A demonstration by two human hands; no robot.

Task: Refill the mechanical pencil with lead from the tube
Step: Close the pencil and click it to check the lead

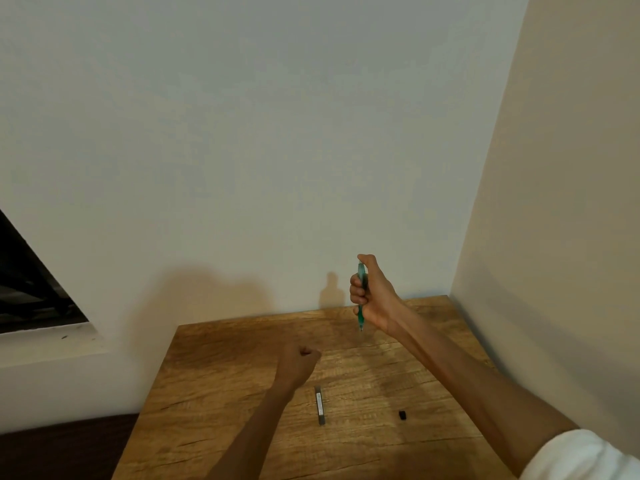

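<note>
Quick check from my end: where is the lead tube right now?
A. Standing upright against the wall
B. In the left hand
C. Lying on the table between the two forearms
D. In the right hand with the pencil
C: the tube lies flat on the table, untouched, while the right hand grips the pencil and the left hand is a closed fist apart from it.

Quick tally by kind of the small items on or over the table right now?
Green mechanical pencil, gripped in the right hand: 1
Grey lead tube, lying on the table: 1
Small black piece, on the table: 1
Total: 3
</note>
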